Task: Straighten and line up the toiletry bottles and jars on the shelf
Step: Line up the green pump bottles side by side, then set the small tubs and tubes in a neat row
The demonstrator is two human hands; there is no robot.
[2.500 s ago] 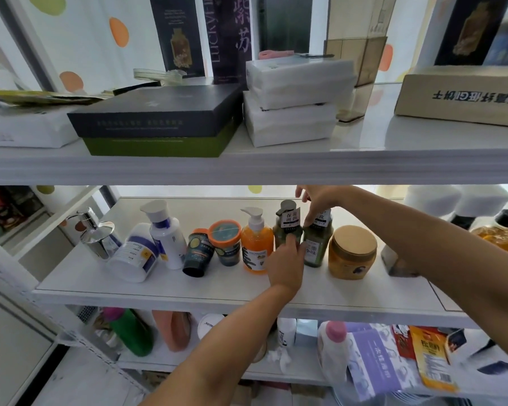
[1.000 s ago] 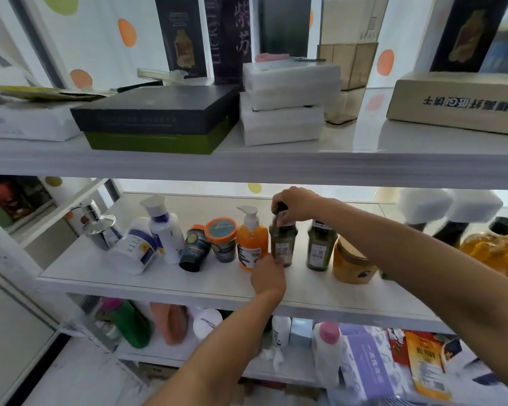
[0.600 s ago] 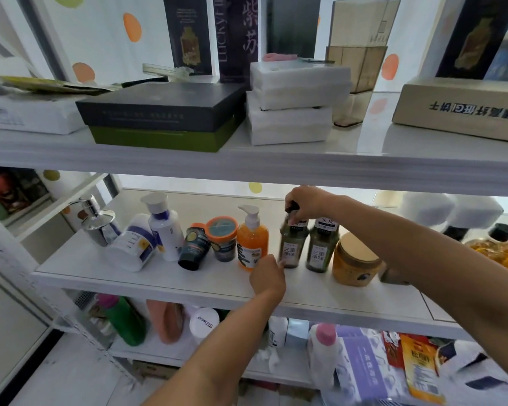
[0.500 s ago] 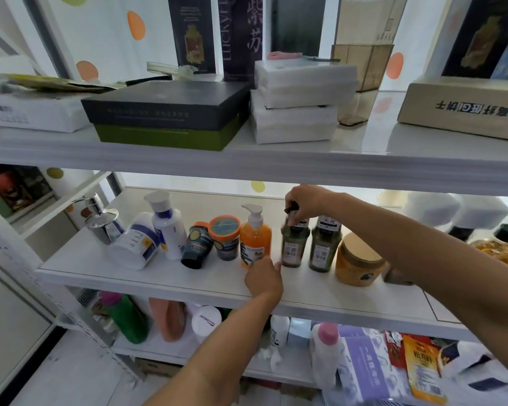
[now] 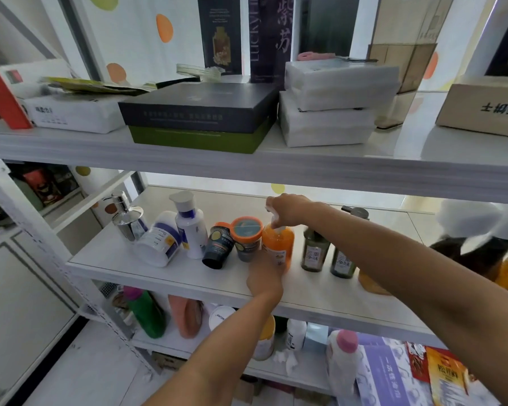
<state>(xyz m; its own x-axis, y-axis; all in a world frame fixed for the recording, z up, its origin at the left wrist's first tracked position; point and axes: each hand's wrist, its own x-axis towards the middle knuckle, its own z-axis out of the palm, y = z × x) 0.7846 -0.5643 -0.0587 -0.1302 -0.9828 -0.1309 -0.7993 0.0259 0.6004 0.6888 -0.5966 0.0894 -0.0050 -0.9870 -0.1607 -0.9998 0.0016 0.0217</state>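
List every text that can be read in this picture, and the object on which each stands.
"LUCKYI": dark tall box on the top shelf.
"紫苏": same box, at its right.
"三重净味": each of the two dark green bottles.
"一次性": purple packet, bottom shelf.
"松川": orange packet, blurred, uncertain.
Upside-down characters on the cardboard box: unclear.
Small print on the black gift box, white jar and orange bottle: too small.

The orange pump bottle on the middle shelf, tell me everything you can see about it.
The orange pump bottle looks like translucent plastic filled with orange liquid, with a label low on its front. It stands roughly upright on the middle shelf, beside the orange-lidded jar. The right hand covers its white pump top; the left hand holds its base.
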